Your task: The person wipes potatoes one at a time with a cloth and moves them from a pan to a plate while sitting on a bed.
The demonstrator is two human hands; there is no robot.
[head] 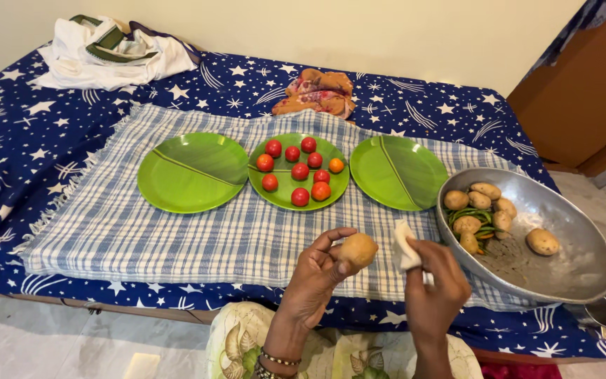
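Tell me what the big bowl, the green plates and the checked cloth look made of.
Big bowl: metal, likely aluminium or steel; dull grey with soft glare and scuffs.
Green plates: probably plastic or melamine; uniform bright colour, smooth semi-gloss, moulded leaf rib. The middle plate holds tomatoes.
Checked cloth: woven fabric, likely cotton; matte, fringed left edge.

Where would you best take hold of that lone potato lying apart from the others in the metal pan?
Probably across its short middle, coming straight down from above. The lone potato lies flat on the bare floor of the metal pan, long side roughly level, clear of the potato pile, so fingers could close on both sides.
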